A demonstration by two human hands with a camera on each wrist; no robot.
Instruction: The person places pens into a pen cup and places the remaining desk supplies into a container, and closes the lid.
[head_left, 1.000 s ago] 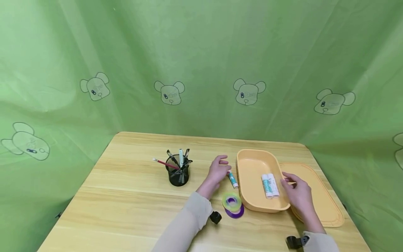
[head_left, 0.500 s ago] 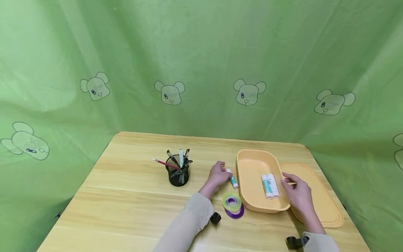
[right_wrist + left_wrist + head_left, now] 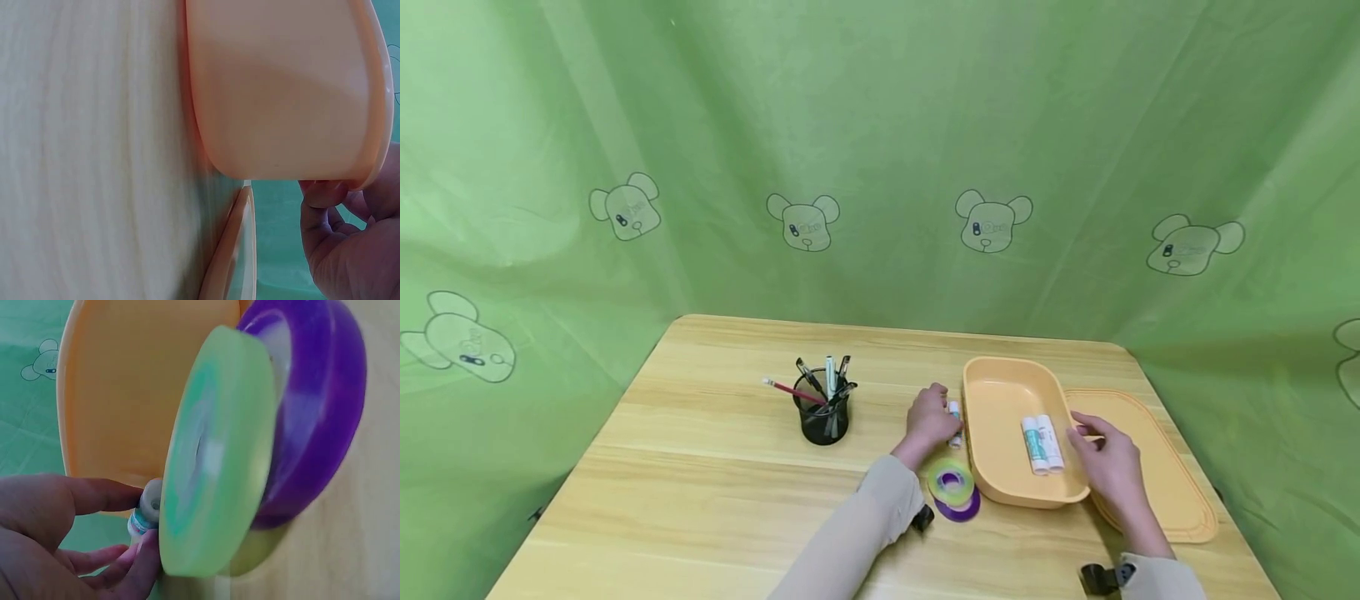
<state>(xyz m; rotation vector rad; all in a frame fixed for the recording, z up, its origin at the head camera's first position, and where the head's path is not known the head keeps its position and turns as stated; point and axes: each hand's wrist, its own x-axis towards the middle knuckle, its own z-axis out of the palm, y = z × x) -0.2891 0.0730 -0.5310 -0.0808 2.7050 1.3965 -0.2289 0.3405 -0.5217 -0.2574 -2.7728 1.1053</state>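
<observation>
My left hand pinches a small glue stick, white with a teal label, between thumb and fingers. The stick lies on the table just left of an orange plastic box. Two more glue sticks lie side by side inside the box. My right hand grips the box's right rim; in the right wrist view its fingertips press the outer wall under the lip. Close below the left hand, a yellow-green tape roll overlaps a purple tape roll.
A black mesh pen cup holding several pens and a red pencil stands to the left. The orange lid lies flat at the right, beside the box. A green curtain hangs behind the wooden table.
The left hand has moved slightly right and its fingers have closed on the glue stick, which now stands straighter towards the box. The right hand and box have stayed in place.
</observation>
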